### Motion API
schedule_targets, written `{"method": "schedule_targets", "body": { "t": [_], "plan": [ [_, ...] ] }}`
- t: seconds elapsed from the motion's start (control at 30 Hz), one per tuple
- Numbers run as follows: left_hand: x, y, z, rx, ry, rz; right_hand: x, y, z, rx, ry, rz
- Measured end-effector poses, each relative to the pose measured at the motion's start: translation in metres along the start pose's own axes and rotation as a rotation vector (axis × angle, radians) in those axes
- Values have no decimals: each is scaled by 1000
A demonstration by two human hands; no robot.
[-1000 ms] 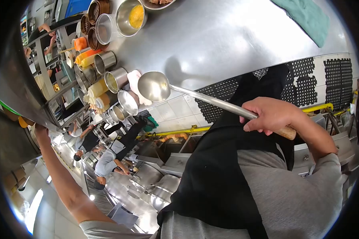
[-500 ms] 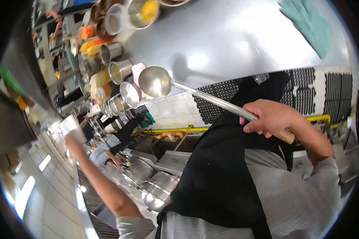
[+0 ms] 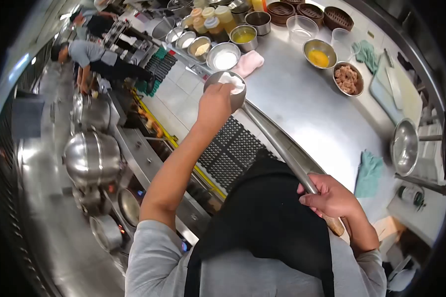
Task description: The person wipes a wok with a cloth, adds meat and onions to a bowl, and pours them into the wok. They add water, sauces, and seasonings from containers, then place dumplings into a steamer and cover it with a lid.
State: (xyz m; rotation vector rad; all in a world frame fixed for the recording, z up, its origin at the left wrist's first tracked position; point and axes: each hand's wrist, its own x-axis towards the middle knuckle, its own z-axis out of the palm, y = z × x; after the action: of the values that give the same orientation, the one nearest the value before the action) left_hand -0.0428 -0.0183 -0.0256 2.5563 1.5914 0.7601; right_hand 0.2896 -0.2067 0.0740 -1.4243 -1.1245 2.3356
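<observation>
One long-handled, round-bowled steel ladle (image 3: 278, 144): extended slantwise outward from in front of the black cloth apron (image 3: 262, 208).
Left grip (image 3: 216, 103): was closed on a crumpled white sheet (image 3: 232, 82), paper or cloth indeterminable, inside the ladle's bowl.
Right grip (image 3: 327, 195): was wrapped around the ladle's handle, near its brown end.
Pink folded cloth (image 3: 250, 63): lay just beside the ladle's bowl, on the shiny grey metal desk (image 3: 302, 114).
Round steel bowl with white contents (image 3: 219, 48): stood beside that cloth.
Blue-green fabric piece (image 3: 369, 173): lay on the desk, well apart from the ladle's bowl.
</observation>
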Motion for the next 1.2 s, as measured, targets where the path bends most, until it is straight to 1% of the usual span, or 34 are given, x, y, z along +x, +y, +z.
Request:
{"method": "schedule_targets", "body": {
  "t": [0.07, 0.1, 0.2, 0.23, 0.33, 0.4, 0.47, 0.5, 0.57, 0.6, 0.63, 0.67, 0.73, 0.77, 0.8, 0.87, 0.93, 0.97, 1.0, 1.07, 1.13, 1.17, 1.2],
  "plan": [
    [-12, 17, 3, -162, -108, -126, -14, 10, 0, -30, 20, 13],
    [-25, 26, 11, -292, -227, -180, -22, 19, -1, -22, 34, 27],
    [-69, 61, 25, -338, -234, -155, -48, 50, -7, -28, 27, 39],
    [-82, 74, 21, -243, -192, -73, -56, 58, -9, -24, 17, 37],
    [-97, 72, 16, 172, -137, 110, -74, 71, -18, -37, -20, 30],
    [-97, 80, 0, 234, -84, 37, -81, 73, -18, -51, -40, 26],
    [-98, 89, -8, 286, 12, -26, -88, 68, -9, -112, -28, 19],
    [-105, 98, -9, 188, -84, -128, -90, 67, -4, -140, -20, 13],
    [-121, 122, -9, -15, -270, -325, -88, 72, 0, -170, 17, 68],
    [-133, 130, -8, -222, -391, -418, -86, 77, 3, -186, 38, 89],
    [-154, 136, -1, -600, -483, -518, -79, 89, -1, -249, 73, 43],
    [-174, 145, 5, -984, -571, -601, -75, 98, -4, -599, 192, -104],
    [-192, 170, -16, -611, -235, -465, -72, 105, -7, -1287, 464, -384],
    [-190, 174, -30, -490, 32, -406, -74, 102, -5, -1338, 538, -386],
    [-191, 167, -35, -296, 275, -390, -75, 101, -9, -1417, 563, -441],
    [-182, 167, -64, -181, 303, -531, -84, 93, -10, -1559, 561, -483],
    [-182, 167, -56, -156, 287, -421, -88, 87, -3, -1672, 532, -498],
    [-184, 168, -48, -167, 222, -362, -92, 87, 5, -1720, 509, -511],
    [-187, 167, -39, -142, 83, -401, -95, 86, 12, -1755, 490, -514],
    [-195, 155, -34, -110, 29, -405, -103, 82, 21, -1824, 476, -526],
    [-206, 140, -37, -243, -9, -436, -112, 87, 26, -1814, 453, -520],
    [-211, 133, -39, -257, -64, -459, -116, 92, 30, -1800, 444, -503],
    [-218, 126, -31, -264, 1, -504, -120, 96, 32, -1786, 436, -494]
  ]
}}
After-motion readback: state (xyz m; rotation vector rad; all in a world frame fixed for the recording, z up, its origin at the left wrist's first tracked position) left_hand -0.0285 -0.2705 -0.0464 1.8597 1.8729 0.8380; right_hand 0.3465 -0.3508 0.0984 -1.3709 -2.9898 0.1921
